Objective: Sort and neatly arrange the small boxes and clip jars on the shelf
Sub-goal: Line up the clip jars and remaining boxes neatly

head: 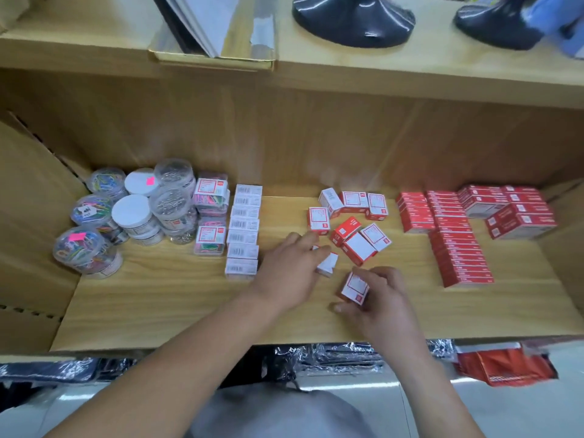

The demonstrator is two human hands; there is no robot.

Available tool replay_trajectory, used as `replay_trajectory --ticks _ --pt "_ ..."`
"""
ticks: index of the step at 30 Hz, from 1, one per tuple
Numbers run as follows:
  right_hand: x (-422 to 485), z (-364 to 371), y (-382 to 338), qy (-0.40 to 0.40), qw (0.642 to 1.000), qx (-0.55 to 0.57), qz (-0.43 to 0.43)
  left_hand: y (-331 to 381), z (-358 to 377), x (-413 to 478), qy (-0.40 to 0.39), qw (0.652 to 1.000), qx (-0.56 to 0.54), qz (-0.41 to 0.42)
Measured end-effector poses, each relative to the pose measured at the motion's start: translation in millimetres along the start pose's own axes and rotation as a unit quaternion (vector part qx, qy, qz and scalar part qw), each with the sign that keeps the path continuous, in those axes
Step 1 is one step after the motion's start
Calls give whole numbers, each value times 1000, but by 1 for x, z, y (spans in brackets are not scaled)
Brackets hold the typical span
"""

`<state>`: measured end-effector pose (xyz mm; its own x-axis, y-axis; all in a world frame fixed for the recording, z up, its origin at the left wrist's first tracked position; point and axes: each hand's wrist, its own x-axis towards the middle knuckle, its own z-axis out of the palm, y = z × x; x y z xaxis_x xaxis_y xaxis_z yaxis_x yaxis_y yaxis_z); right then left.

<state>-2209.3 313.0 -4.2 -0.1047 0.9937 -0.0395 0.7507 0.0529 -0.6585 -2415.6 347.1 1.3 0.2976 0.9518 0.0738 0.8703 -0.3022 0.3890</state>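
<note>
Small box point(328, 266) half under left hand point(289, 270)

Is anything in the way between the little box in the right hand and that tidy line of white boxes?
Yes. The left hand, gripping another small box, lies with its forearm across the shelf, between the labelled box in the right hand and the line of white boxes. No other thing sits there.
</note>
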Motion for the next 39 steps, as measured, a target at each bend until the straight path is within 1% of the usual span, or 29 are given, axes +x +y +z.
replay_trajectory --ticks 1,3,5,6,7,8,9,11,12,13,15,17,18,21,25,27,28,30,31,34,35,37,39 --pt "2 0 4 -3 1000 8 -8 0 4 6 -21 1000 7 -6" --pt "8 -1 4 4 999 19 -28 1 8 9 -27 999 -12 -15" --pt "11 -4 2 16 998 57 -32 6 4 2 1 998 -60 -34" --pt "12 -7 -2 7 994 104 -22 9 -1 -6 33 991 -114 -61" --pt "13 -11 -8 -12 988 154 -6 10 -7 -15 65 976 -183 -102" --pt "14 -15 -14 -42 978 204 4 9 -14 -25 90 953 -253 -141" --pt "16 -18 -24 -61 971 232 4 9 -20 -35 105 925 -321 -174" --pt "19 -23 -43 -102 953 285 16 11 -35 -55 127 855 -450 -224" --pt "21 -25 -56 -117 936 331 37 13 -42 -65 141 824 -493 -243" --pt "24 -24 -68 -137 911 386 55 13 -48 -73 154 803 -515 -258" --pt "27 -21 -87 -177 866 459 92 14 -58 -87 165 777 -538 -282" --pt "30 -16 -100 -205 839 492 112 12 -64 -97 174 755 -556 -300" --pt "30 -13 -105 -215 831 500 116 9 -67 -101 181 743 -567 -305" --pt "32 -5 -121 -216 822 514 122 1 -73 -110 199 713 -599 -304" --pt "32 8 -131 -197 835 502 108 -13 -81 -120 207 690 -624 -304" --pt "32 13 -135 -192 845 491 89 -21 -85 -122 201 683 -635 -299" --pt "32 15 -136 -196 848 486 82 -25 -86 -123 193 686 -637 -294" --pt "34 18 -137 -206 847 485 75 -33 -87 -124 177 706 -625 -284" --pt "35 20 -138 -199 855 475 65 -38 -88 -123 170 718 -612 -285" --pt "33 23 -143 -138 908 395 -19 -52 -93 -116 154 760 -556 -299" --pt "32 23 -145 -124 921 367 -52 -55 -95 -111 148 773 -538 -303" --pt "28 25 -145 -106 933 325 -110 -53 -98 -100 139 789 -518 -301" --pt "25 29 -142 -92 934 307 -160 -47 -95 -90 133 787 -528 -291"
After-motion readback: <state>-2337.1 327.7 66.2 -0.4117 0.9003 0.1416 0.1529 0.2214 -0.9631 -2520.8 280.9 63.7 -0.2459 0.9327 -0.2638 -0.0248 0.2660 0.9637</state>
